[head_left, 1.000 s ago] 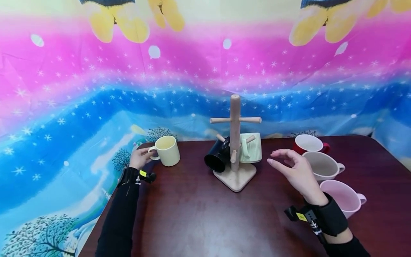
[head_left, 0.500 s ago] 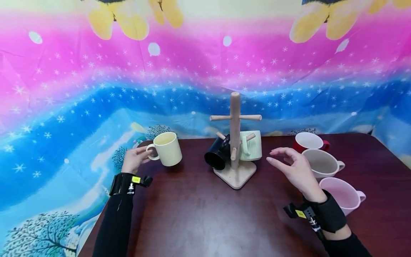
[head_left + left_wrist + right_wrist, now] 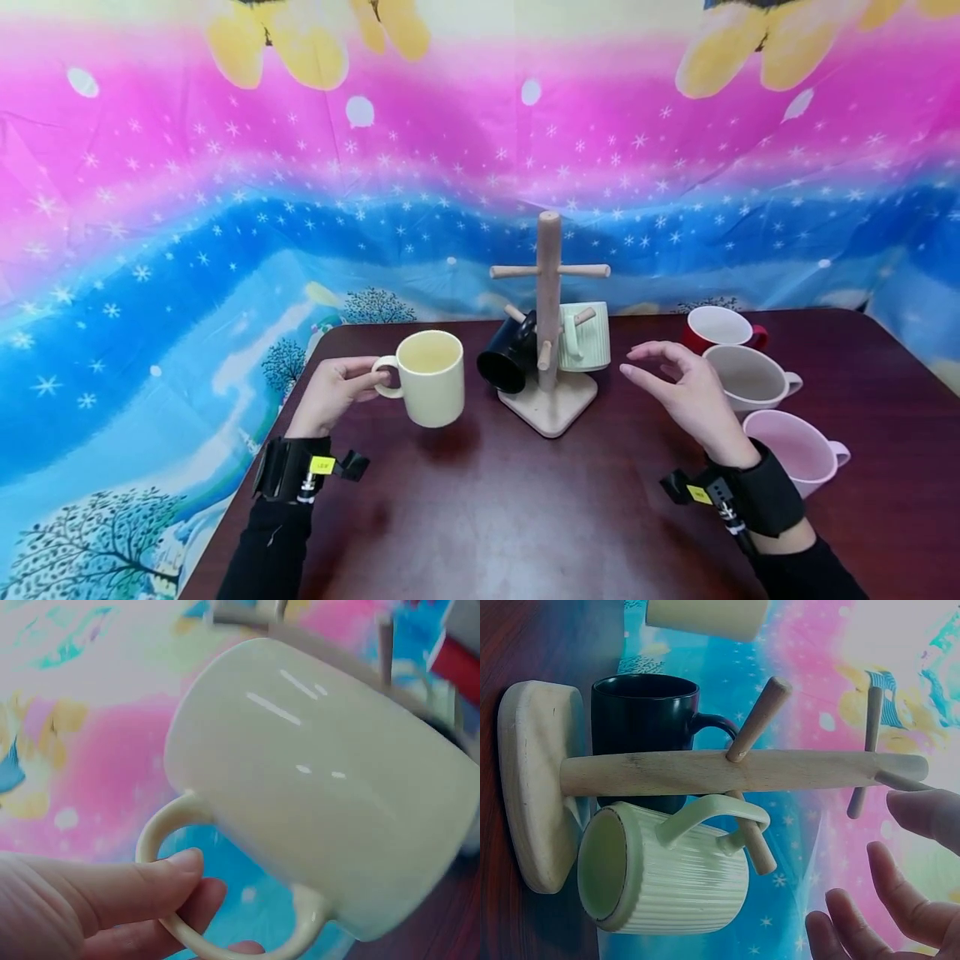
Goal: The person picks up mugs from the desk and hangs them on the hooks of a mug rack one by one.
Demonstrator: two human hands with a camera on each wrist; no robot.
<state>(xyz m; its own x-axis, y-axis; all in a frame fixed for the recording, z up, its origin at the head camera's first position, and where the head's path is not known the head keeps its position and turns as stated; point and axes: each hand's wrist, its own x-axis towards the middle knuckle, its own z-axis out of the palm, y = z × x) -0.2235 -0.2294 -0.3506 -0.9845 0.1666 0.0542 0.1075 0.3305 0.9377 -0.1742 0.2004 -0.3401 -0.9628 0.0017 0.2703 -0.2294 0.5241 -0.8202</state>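
My left hand (image 3: 335, 395) pinches the handle of a pale yellow mug (image 3: 435, 387), held upright above the table, left of the wooden mug rack (image 3: 550, 333). In the left wrist view, thumb and fingers grip the handle of that mug (image 3: 322, 772). On the rack's lower pegs hang a black mug (image 3: 506, 358), mouth tilted down, and a ribbed pale green mug (image 3: 682, 870) with a peg through its handle. My right hand (image 3: 693, 400) hovers between the rack and the mugs on the right, fingers loosely bent, holding nothing.
At the right stand a red mug with a white inside (image 3: 720, 325), a beige mug (image 3: 752, 379) and a pink mug (image 3: 791, 446). The rack's upper pegs (image 3: 585, 271) carry no mug. A printed cloth (image 3: 450, 167) hangs behind the dark table (image 3: 487, 517).
The left hand has lifted the yellow mug off the table and brought it rightward and nearer to me, towards the rack. The right hand stays almost still.
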